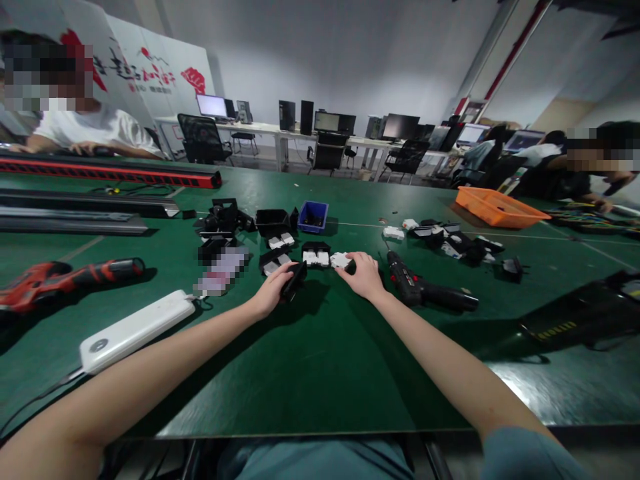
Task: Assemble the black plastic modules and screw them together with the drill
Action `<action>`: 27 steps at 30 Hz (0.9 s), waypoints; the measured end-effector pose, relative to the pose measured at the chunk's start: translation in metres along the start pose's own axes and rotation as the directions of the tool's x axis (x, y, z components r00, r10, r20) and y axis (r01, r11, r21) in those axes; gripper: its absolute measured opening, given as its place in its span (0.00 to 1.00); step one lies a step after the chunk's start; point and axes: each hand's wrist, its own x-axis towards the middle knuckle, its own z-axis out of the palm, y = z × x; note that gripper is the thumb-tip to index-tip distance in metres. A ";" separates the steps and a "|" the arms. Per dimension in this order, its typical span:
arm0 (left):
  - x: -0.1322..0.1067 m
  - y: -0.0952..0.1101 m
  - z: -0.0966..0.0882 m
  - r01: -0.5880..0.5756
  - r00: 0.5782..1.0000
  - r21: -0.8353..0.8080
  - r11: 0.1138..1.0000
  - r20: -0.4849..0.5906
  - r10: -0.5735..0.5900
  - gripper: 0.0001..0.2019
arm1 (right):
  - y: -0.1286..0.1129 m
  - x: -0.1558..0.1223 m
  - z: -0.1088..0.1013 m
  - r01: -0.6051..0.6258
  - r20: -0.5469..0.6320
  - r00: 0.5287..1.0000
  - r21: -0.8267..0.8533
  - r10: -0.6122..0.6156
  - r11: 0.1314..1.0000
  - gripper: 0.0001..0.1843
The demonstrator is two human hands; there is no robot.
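Note:
My left hand [271, 291] is closed around a black plastic part [294, 283], held tilted just above the green table. The fingers of my right hand [364, 275] close on a white plastic part [341, 259], and a dark bit shows under the palm. Between the hands and slightly beyond sits a black housing [316, 254] with white pieces in it. More black parts with white pieces [281, 240] lie past my left hand. A black cordless screwdriver [420, 288] rests right of my right hand, its bit pointing away from me.
A blue bin [313, 217] of small dark pieces stands beyond the hands. Left are a white power strip [137, 331], a red power tool [70, 283] and long rails [85, 200]. Right are scattered parts [453, 241], an orange tray [500, 206] and a black tool [580, 317]. People sit on both sides.

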 end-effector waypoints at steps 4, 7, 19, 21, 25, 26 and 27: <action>0.008 -0.009 -0.004 0.020 0.999 -0.007 1.000 -0.049 -0.020 0.23 | -0.013 -0.012 -0.019 0.025 -0.180 0.984 0.132 0.000 0.991 0.23; 0.007 -0.008 -0.003 0.031 0.998 -0.054 0.998 -0.053 -0.033 0.22 | -0.031 -0.026 -0.027 0.160 -0.190 0.975 0.232 -0.117 0.959 0.22; -0.007 0.002 0.005 -0.108 0.990 0.019 0.994 0.098 0.106 0.24 | -0.071 -0.046 -0.016 0.369 -0.017 0.919 0.390 -0.393 0.844 0.30; -0.012 0.004 0.005 -0.143 0.966 0.011 0.990 0.217 0.137 0.30 | -0.070 -0.046 -0.015 0.349 0.014 0.922 0.409 -0.388 0.843 0.35; -0.021 0.007 0.009 -0.224 0.925 -0.039 0.974 0.305 0.225 0.40 | -0.062 -0.046 -0.012 0.207 0.096 0.950 0.516 -0.296 0.831 0.49; -0.022 0.007 0.011 -0.241 0.925 -0.040 0.970 0.294 0.242 0.41 | -0.060 -0.046 -0.011 0.173 0.118 0.953 0.549 -0.280 0.818 0.51; -0.023 0.006 0.012 -0.252 0.924 -0.037 0.967 0.288 0.252 0.41 | -0.058 -0.046 -0.010 0.150 0.139 0.951 0.578 -0.277 0.802 0.53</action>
